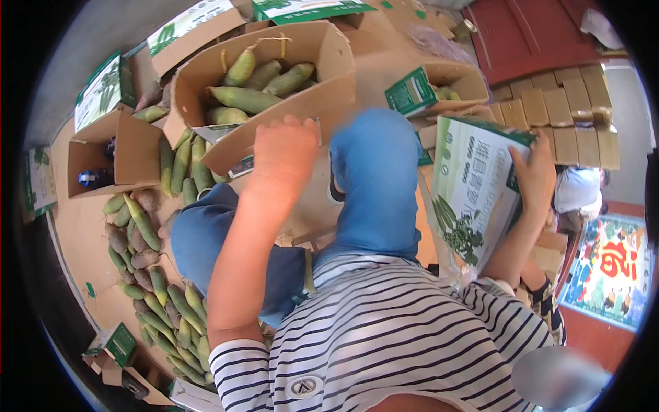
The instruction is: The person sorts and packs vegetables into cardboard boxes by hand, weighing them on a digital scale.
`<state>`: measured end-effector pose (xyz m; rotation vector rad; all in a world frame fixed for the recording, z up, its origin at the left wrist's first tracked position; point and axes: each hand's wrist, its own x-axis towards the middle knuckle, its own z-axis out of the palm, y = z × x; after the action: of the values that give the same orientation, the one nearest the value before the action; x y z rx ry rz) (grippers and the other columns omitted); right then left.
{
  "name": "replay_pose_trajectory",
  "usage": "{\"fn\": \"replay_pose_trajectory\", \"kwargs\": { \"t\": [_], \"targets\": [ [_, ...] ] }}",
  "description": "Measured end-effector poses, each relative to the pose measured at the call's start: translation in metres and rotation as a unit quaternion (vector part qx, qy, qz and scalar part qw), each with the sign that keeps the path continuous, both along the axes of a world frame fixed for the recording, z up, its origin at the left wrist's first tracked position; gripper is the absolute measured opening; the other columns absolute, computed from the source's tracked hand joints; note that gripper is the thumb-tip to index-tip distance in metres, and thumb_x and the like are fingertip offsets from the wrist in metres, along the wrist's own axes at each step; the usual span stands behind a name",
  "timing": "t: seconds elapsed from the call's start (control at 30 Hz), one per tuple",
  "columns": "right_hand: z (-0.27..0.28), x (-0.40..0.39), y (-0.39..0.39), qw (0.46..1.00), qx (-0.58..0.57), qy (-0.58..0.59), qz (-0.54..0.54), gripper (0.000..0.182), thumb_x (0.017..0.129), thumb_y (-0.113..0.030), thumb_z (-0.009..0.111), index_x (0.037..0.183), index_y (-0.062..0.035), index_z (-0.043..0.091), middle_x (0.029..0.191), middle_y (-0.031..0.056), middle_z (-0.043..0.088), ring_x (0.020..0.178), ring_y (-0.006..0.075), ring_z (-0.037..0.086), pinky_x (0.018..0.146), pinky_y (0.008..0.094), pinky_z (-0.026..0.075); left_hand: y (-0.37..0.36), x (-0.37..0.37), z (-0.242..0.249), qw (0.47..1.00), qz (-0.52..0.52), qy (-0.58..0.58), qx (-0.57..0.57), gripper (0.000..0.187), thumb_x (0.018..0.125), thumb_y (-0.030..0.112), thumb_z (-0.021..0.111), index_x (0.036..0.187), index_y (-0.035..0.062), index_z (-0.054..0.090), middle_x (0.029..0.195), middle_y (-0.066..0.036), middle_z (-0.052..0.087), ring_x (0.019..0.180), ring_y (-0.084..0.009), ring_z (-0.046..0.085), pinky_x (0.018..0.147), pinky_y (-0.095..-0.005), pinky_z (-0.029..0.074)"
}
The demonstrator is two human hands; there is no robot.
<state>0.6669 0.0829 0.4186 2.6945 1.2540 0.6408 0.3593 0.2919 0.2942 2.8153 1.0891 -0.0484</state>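
My left hand point(285, 151) is closed at the near flap of a large open carton point(329, 69), its fingers curled over the cardboard edge. Inside the carton lie several long green radishes point(246, 99). On the right, my right hand point(537, 175) grips the upper side of a white and green printed box point(467, 185), its thumb against the printed face. That box is tilted beside my right knee.
Many green radishes point(182, 309) and brown-red roots point(145, 259) lie on the floor at left. A small open box point(130, 154) holds dark items. Further right are stacked cartons point(573, 96), a small radish box point(412, 93) and a person point(578, 190).
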Motion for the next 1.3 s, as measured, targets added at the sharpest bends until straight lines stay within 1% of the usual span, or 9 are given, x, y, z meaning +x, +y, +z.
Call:
{"fn": "replay_pose_trajectory", "kwargs": {
  "t": [0.17,0.33,0.43,0.67,0.77,0.87,1.07,1.13,1.3],
  "targets": [
    [0.034,-0.013,-0.018,0.993,-0.036,0.087,-0.071,0.039,0.081,-0.027,0.065,0.104,0.0041,0.057,0.087,0.0244,0.065,0.082,0.0419,0.062,0.071,0.0448,0.047,-0.002,-0.001,0.009,1.000,0.023,-0.004,0.010,0.030,0.078,0.029,0.068,0.097,0.0080,0.059,0.090,-0.010,0.061,0.086,-0.0263,0.062,0.073,-0.0393,0.047],
    [0.068,0.039,0.004,0.963,0.059,0.264,-0.017,0.040,0.084,-0.034,0.066,0.096,0.0042,0.066,0.070,0.0043,0.062,0.063,0.0098,0.054,0.059,0.0272,0.043,-0.009,0.006,0.010,1.000,0.008,-0.004,-0.002,0.028,0.078,0.028,0.068,0.096,0.0084,0.060,0.091,-0.009,0.061,0.087,-0.0258,0.061,0.073,-0.0380,0.046],
    [0.099,0.107,0.031,0.929,0.123,0.349,0.023,0.036,0.087,-0.033,0.063,0.100,0.0004,0.067,0.076,0.0000,0.063,0.065,0.0066,0.055,0.061,0.0226,0.044,-0.007,0.001,0.013,1.000,0.012,0.002,-0.002,0.027,0.078,0.028,0.068,0.096,0.0085,0.060,0.090,-0.009,0.060,0.086,-0.0253,0.061,0.072,-0.0375,0.046],
    [0.123,0.151,0.191,0.919,0.325,0.077,0.208,0.049,0.085,-0.045,0.062,0.109,-0.0014,0.065,0.095,0.0068,0.068,0.089,0.0127,0.059,0.083,0.0253,0.043,-0.004,-0.005,0.007,0.999,0.035,0.014,0.008,0.023,0.077,0.024,0.066,0.094,0.0084,0.060,0.089,-0.008,0.060,0.085,-0.0238,0.061,0.071,-0.0364,0.046],
    [0.087,0.118,0.281,0.867,0.396,-0.039,0.301,0.050,0.082,-0.056,0.058,0.107,-0.0140,0.068,0.094,0.0130,0.069,0.089,0.0282,0.066,0.078,0.0350,0.049,-0.003,-0.004,0.007,0.999,0.042,0.026,0.013,0.021,0.077,0.020,0.064,0.093,0.0085,0.060,0.088,-0.008,0.060,0.084,-0.0236,0.061,0.071,-0.0364,0.045],
    [0.028,0.060,0.360,0.884,0.361,-0.080,0.286,0.045,0.088,-0.052,0.051,0.107,-0.0135,0.066,0.098,0.0100,0.068,0.090,0.0310,0.064,0.079,0.0374,0.049,0.001,-0.005,0.005,0.998,0.058,-0.002,0.006,0.019,0.075,0.018,0.064,0.092,0.0086,0.060,0.088,-0.008,0.060,0.083,-0.0234,0.061,0.072,-0.0366,0.045],
    [-0.132,-0.045,0.465,0.933,0.009,0.076,0.351,0.032,0.091,-0.035,0.045,0.110,-0.0176,0.063,0.113,0.0076,0.061,0.103,0.0279,0.057,0.086,0.0400,0.047,0.008,-0.004,-0.001,0.998,0.062,-0.001,0.001,0.019,0.074,0.016,0.064,0.090,0.0080,0.059,0.087,-0.008,0.060,0.084,-0.0233,0.061,0.072,-0.0368,0.045],
    [-0.182,-0.060,0.481,0.830,-0.016,0.262,0.492,0.034,0.093,-0.036,0.042,0.109,-0.0129,0.062,0.108,0.0124,0.063,0.099,0.0329,0.059,0.084,0.0448,0.046,0.010,-0.003,-0.002,0.998,0.064,0.002,0.000,0.020,0.073,0.015,0.064,0.091,0.0078,0.060,0.087,-0.008,0.060,0.084,-0.0232,0.061,0.073,-0.0368,0.045],
    [-0.167,-0.098,0.429,0.789,-0.057,0.296,0.536,0.033,0.093,-0.034,0.046,0.106,-0.0100,0.063,0.099,0.0140,0.065,0.094,0.0343,0.059,0.081,0.0429,0.047,0.009,0.000,-0.003,0.998,0.058,-0.004,0.015,0.023,0.071,0.012,0.065,0.093,0.0077,0.060,0.088,-0.007,0.059,0.084,-0.0230,0.061,0.073,-0.0359,0.045]
  ]
}}
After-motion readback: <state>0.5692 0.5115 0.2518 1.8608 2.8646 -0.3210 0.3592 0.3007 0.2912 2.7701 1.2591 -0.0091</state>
